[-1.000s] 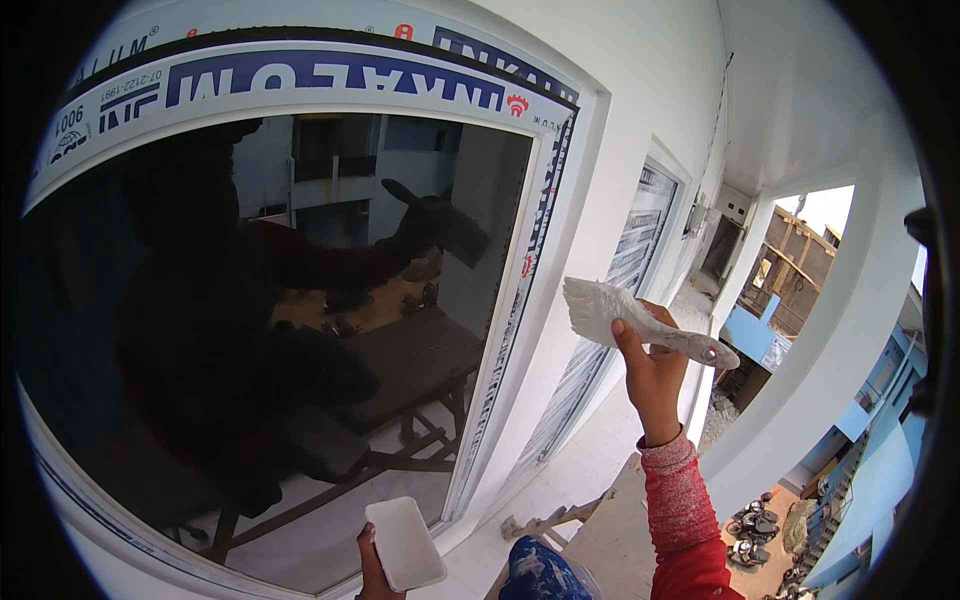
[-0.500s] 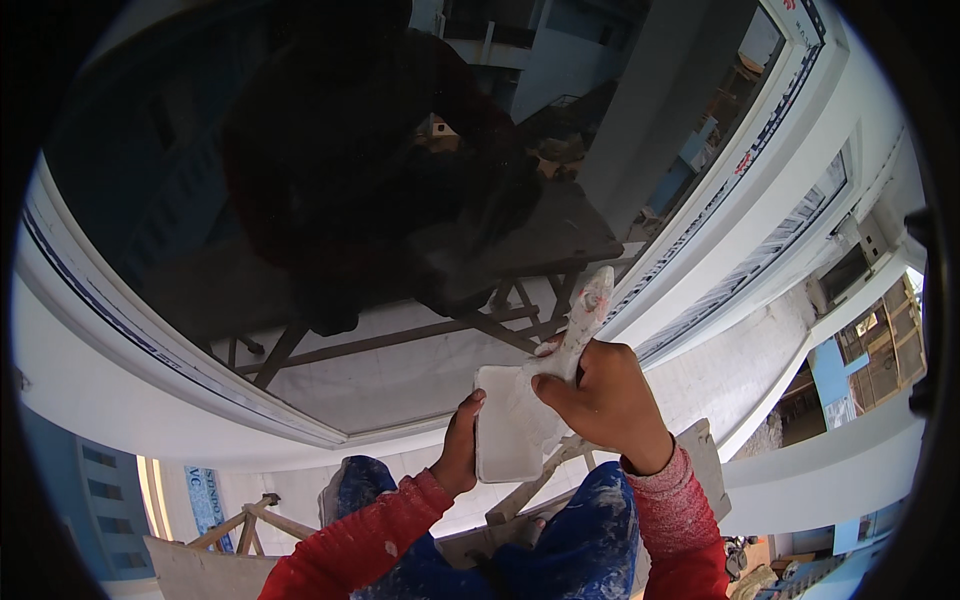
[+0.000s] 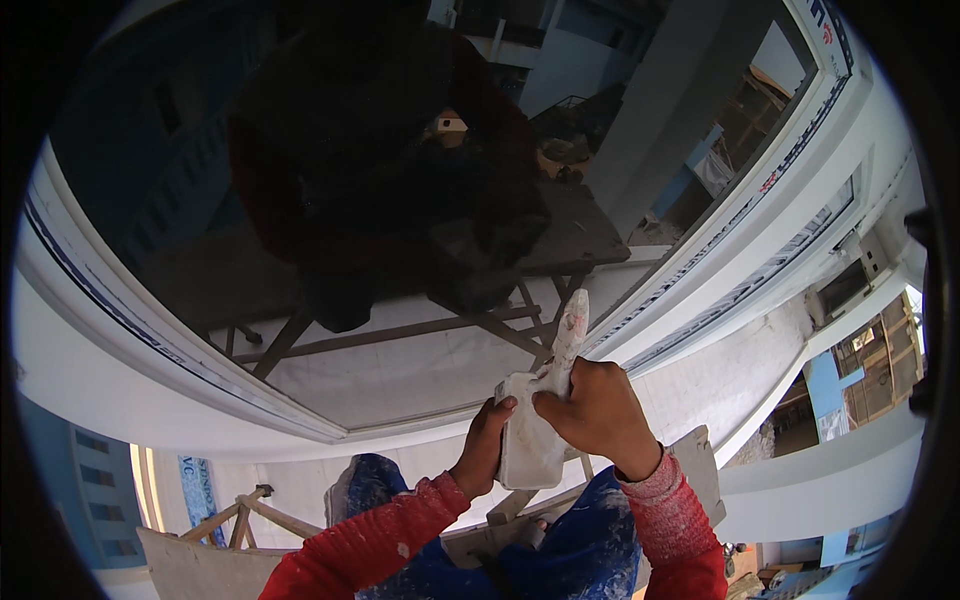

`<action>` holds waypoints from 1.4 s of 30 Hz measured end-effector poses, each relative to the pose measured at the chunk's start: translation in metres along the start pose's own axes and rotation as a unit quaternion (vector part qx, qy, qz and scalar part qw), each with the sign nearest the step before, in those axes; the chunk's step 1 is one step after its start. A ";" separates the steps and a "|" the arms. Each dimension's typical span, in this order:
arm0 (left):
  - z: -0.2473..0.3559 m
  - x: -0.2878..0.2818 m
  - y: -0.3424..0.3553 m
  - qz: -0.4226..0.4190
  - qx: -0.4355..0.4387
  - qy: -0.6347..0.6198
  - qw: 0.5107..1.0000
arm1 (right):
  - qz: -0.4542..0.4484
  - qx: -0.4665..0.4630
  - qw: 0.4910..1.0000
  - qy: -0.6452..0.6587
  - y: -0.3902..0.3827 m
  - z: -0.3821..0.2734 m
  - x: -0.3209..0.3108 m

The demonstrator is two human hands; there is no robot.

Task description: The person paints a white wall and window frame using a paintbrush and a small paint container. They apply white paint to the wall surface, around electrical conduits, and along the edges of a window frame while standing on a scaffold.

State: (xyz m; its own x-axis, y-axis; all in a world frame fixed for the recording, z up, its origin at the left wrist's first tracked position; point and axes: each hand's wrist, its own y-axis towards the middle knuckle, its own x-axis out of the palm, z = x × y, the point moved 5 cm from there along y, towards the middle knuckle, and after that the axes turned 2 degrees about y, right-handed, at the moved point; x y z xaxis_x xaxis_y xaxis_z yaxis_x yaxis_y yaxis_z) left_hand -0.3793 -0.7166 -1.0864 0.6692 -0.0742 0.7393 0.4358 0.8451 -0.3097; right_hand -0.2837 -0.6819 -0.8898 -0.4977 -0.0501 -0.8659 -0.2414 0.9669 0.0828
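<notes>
Between my knees and the dark window pane I hold a small white rectangular tray, smeared with white paste. My left hand grips its left side, thumb on the rim and fingers curled behind. My right hand is closed round a white-caked putty knife, its handle end sticking up above the fist. The lower part of the knife lies against the tray; its blade is hard to make out against the white. Both red sleeves carry white dust.
A large dark glass pane in a white frame stands in front, mirroring the surroundings. Below are my blue trousers, grey planks and wooden trestle legs. A curved white ledge runs at the right.
The tray has shifted slightly right and turned, so less of its inside shows. My right hand and the putty knife have moved a little left and down.
</notes>
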 end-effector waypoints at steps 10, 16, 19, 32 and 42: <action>0.016 0.009 -0.013 0.012 -0.029 -0.059 0.998 | 0.066 0.098 0.926 0.358 -0.025 0.041 -0.008; 0.026 0.015 -0.019 0.007 -0.066 -0.101 0.993 | 0.068 0.153 0.713 0.680 -0.046 0.086 0.019; 0.027 0.012 -0.021 0.028 -0.065 -0.091 0.993 | -0.002 0.168 0.644 0.746 -0.058 0.096 0.038; 0.025 0.017 -0.008 -0.002 -0.012 -0.097 0.995 | 0.419 -0.136 0.706 0.554 -0.106 0.033 -0.176; 0.009 0.001 0.014 -0.019 -0.041 -0.110 0.993 | 0.480 -0.258 0.613 -0.571 -0.043 -0.072 -0.352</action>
State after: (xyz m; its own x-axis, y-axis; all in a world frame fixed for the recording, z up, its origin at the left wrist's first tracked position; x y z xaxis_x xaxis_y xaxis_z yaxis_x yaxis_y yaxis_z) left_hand -0.3780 -0.7005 -1.0850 0.5075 0.0206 0.8614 0.5120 0.7969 -0.3207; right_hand -0.1581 -0.7235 -0.5532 0.2209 0.9739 -0.0518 -0.6728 0.1906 0.7148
